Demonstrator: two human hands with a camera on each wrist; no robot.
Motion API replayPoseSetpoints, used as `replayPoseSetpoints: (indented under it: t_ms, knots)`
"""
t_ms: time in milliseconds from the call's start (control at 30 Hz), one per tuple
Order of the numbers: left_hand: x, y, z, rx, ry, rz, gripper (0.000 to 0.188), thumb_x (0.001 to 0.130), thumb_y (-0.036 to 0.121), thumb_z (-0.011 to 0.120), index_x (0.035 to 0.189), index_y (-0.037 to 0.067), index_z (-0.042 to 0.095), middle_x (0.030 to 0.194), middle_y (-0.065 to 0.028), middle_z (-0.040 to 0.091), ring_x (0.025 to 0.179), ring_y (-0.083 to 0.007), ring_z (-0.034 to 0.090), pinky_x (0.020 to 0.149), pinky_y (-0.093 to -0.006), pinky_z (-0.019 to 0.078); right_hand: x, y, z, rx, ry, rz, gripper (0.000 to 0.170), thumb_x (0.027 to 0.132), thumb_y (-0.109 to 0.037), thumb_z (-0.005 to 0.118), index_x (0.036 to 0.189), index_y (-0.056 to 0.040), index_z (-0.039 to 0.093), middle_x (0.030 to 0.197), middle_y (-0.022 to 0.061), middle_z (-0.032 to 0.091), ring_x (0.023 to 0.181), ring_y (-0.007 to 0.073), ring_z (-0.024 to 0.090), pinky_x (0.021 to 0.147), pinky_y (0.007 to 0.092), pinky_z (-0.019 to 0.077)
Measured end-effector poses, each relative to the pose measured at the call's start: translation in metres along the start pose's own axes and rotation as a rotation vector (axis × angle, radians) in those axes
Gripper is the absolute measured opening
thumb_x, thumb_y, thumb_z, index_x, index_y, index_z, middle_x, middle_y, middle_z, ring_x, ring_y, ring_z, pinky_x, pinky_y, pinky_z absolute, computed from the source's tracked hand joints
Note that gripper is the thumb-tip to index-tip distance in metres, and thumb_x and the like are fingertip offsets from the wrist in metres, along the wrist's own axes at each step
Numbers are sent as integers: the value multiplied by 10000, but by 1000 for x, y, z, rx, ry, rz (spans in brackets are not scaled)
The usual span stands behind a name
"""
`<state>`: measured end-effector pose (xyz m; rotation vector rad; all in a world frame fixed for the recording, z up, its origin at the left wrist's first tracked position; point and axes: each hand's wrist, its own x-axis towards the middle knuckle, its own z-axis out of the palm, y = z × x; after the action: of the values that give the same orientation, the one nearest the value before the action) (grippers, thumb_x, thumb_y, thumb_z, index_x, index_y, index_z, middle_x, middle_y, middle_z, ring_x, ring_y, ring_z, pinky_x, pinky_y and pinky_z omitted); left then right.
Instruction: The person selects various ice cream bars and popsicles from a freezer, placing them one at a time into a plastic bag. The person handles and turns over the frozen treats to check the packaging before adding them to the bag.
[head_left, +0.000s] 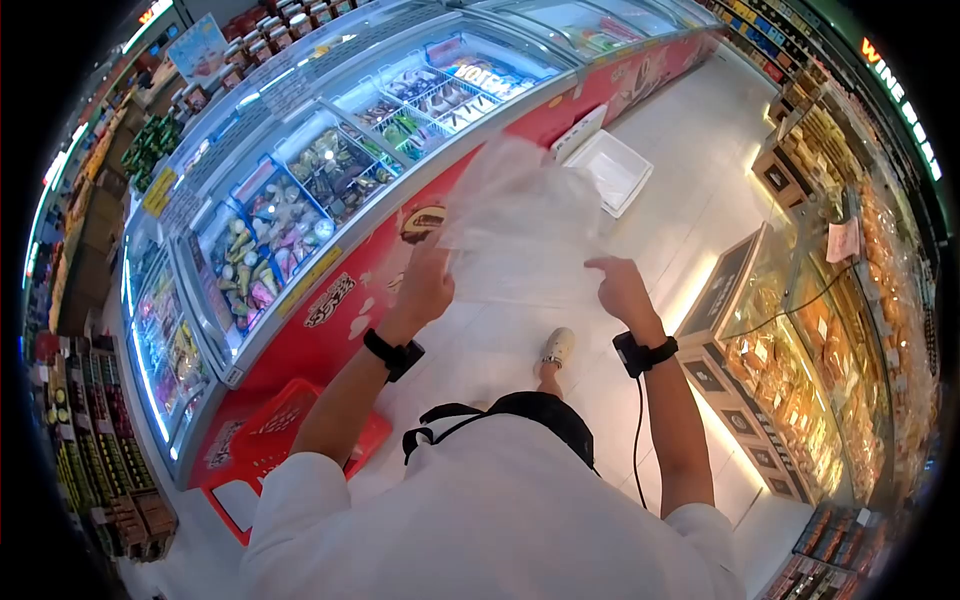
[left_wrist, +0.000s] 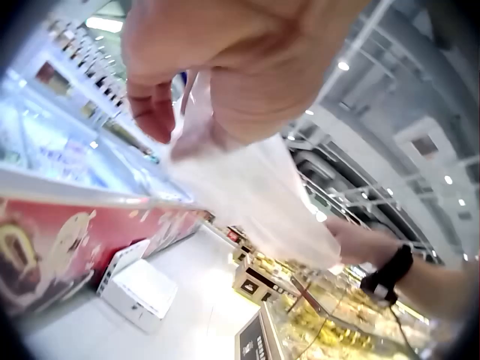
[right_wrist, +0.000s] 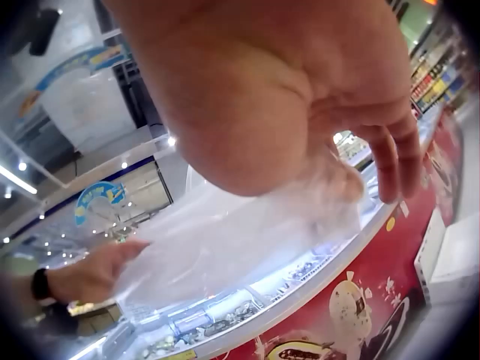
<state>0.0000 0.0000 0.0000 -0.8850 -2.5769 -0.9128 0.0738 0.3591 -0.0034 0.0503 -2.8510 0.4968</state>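
Observation:
A thin, translucent white plastic bag [head_left: 525, 225] spreads out in front of the body between both hands. At its left edge, my left hand [head_left: 425, 285] grips the film; in the left wrist view, the bag [left_wrist: 247, 195] hangs from between that hand's thumb and fingers. My right hand [head_left: 628, 295] is at the opposite edge, index finger extended towards the bag. The right wrist view shows the bag [right_wrist: 232, 240] caught at the right hand's thumb and index finger, while the other fingers [right_wrist: 406, 161] hang loosely bent.
Along the left runs a freezer [head_left: 330, 290] with a red front and frozen treats inside. A white foam box [head_left: 615, 172] stands on the floor ahead beside it. A red basket [head_left: 285, 420] is at the lower left. Bakery cases [head_left: 720, 290] line the right.

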Motion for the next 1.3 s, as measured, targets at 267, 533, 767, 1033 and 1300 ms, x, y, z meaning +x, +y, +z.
replayPoseSetpoints:
  t_ms: [267,533,767,1033,1300]
  knots:
    - [139,-30,67,-1128,-181,-724,647,791,-145,667,1400,28,537,1347,-75,583,1145,-141,573,1005,-284,488,183,120,11,816,-287,99,489,763,73,641,1237,-45,664,899,96,637,885,195,617,813,323,498]
    - [221,-52,123,-2035,551,-570,691,822,-155,583,1473,14,425,1255,-88,580,931,-126,573,902,-248,514,310,165,22,1484,-614,129,779,817,19,741,1494,-6,356,1000,87,685,917,120,611,838,259,496]
    - [297,-141,158,-2445,567,-813,411,910,-52,434,1300,-10,558,970,-86,630,651,-103,532,546,-216,480,411,194,61,2004,-523,343,543,905,-4,687,1399,-39,462,1143,113,658,990,187,650,955,359,522]
    - [422,-262,191,-1737,68,-876,309,1032,364,542,942,71,589,829,-8,592,692,-119,558,613,-277,483,535,245,79,1826,-560,310,207,1014,-147,589,1134,21,610,1003,79,661,940,182,639,906,352,530]
    - [519,-285,174,-2537,316,-775,391,1049,395,494,781,120,571,615,24,500,525,-79,437,488,-228,365,617,246,100,1857,-513,390,161,1039,-139,538,1119,-8,587,984,85,657,900,182,640,872,332,539]
